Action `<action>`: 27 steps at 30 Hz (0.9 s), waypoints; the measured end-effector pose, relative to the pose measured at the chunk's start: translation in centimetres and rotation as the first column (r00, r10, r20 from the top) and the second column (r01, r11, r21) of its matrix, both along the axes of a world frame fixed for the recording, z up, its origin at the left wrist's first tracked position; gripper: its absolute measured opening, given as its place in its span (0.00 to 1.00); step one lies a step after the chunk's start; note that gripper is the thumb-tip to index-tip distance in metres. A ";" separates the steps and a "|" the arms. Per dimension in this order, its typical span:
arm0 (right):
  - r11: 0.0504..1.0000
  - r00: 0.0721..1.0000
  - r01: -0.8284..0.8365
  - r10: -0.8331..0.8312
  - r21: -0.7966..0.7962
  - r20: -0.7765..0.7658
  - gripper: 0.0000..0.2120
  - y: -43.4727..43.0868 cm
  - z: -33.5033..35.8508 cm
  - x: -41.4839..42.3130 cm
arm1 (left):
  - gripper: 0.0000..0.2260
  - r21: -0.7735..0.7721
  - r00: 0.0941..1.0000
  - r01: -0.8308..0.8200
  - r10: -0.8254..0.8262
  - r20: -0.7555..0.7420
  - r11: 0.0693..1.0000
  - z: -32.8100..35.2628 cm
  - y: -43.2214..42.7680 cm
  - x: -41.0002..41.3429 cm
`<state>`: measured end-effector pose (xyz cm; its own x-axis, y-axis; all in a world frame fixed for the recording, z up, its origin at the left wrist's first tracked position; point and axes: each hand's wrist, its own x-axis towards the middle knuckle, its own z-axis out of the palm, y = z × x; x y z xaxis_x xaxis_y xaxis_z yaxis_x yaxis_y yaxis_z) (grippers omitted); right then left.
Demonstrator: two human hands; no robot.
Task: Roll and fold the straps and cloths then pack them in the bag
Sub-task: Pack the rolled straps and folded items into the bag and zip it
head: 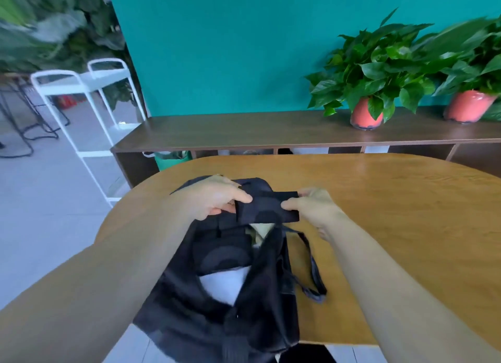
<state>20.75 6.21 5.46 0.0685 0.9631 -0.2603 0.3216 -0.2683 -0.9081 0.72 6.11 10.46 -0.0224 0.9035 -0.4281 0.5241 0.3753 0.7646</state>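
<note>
Cloth (267, 208), black and folded into a short band, hangs just above the surface (406, 213), its long axis running left to right. At its left end the left hand (214, 197) pinches it, and at its right end the right hand (317, 208) pinches likewise. The open bag (189, 322) lies right beneath and nearer, so packing looks like a short drop down and inward.

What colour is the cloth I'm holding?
Black cloth with faint curved markings, seen in the head view.
</note>
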 end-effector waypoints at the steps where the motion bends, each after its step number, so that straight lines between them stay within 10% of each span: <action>1: 0.998 0.998 -0.057 0.057 -0.018 0.017 0.22 -1.3 0.1 -1.2 | 0.12 -0.029 1.000 0.006 -0.007 -0.023 1.000 -0.3 -1.1 -1.7; 7: 0.967 0.951 -0.223 0.244 -0.121 0.193 0.25 -5.8 -1.3 -6.9 | 0.20 -0.164 0.991 0.082 -0.098 -0.095 0.983 -2.7 -7.4 -7.8; 27: 0.944 0.669 -0.227 0.329 -0.239 0.667 0.17 -7.3 -3.5 -8.4 | 0.15 0.078 0.877 0.234 -0.175 -0.448 0.969 -9.0 -8.7 -8.5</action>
<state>12.38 -1.08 1.92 0.0116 0.9298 -0.3680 0.9189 -0.1550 -0.3627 -7.76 -2.57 1.49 0.0118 0.9537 -0.3005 0.8684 0.1393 0.4760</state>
